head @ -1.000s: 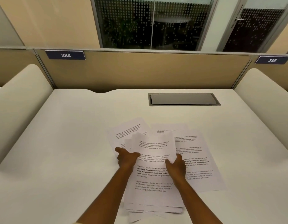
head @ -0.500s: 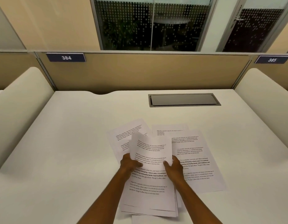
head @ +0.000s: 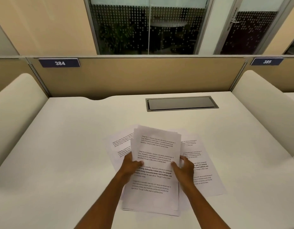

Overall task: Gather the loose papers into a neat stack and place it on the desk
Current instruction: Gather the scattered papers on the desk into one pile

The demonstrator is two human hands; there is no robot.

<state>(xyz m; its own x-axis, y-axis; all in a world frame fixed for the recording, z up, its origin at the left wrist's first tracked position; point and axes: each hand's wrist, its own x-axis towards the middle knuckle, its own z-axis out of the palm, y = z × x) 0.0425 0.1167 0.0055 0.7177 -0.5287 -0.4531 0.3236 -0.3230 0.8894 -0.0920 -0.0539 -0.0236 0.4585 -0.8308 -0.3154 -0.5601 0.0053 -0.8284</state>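
- Head view, bench: one pale cream, smooth-topped bench point(head: 63, 146), bounded by a tan partition panel point(head: 139, 76) at the far edge and one rounded cream side divider on each flank, left point(head: 15, 103) and right point(head: 265, 103).
- Head view, fittings: one grey metal cable-hatch lid point(head: 181, 103) recessed near the far edge, right of centre; two dark blue number plates on the partition, "384" point(head: 59, 63) and "385" point(head: 266, 61).
- Head view, hands: two. The left hand point(head: 131, 166) grips the left edge of the held bundle, thumb on the printed face; the right hand point(head: 184, 167) grips the right edge likewise, fingers curled behind.
- Head view, papers: one bundle of white printed sheets point(head: 155, 172), sheet count not readable, edges roughly but not fully squared, several corners showing at top and bottom.
- Orientation: bundle long axis runs near to far, top tilted slightly leftward; text reads upright toward the person.
- Position: bundle sits at the bench centre, near side; whether its lower edge touches the surface cannot be told.
- Loose white printed sheets lying flat: at least two fanned out left point(head: 119, 146) of the bundle, at least two right point(head: 202, 171), partly beneath it.
- Open room: broad bare surface to the left, right and beyond the papers up to the hatch.
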